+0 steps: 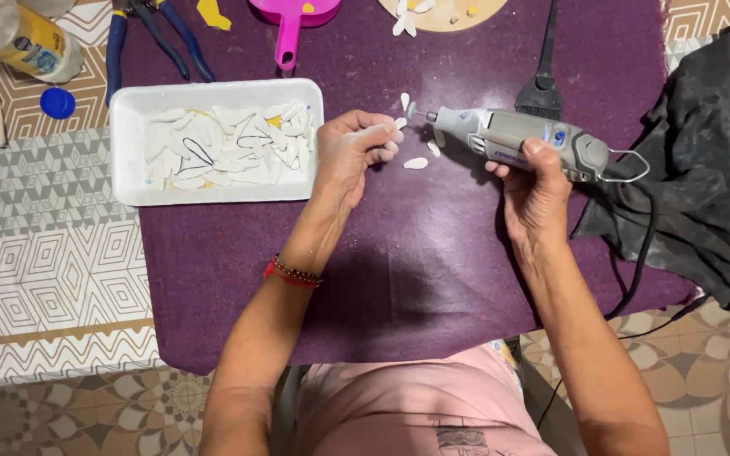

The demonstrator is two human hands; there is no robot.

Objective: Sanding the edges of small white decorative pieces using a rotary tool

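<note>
Just right of the white tray (217,190), your left hand (350,152) fingers pinch a small white piece (400,123), probably touching the tool tip; your right hand (536,190) fingers wrap the grey rotary tool (517,139).

pliers (149,34): jaws cut by top edge | left grip (352,152): piece mostly hidden

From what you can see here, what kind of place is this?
Probably a home craft table. The right hand holds a grey corded rotary tool, the left hand a small white piece, beside a white foam tray of similar pieces on purple cloth.
</note>
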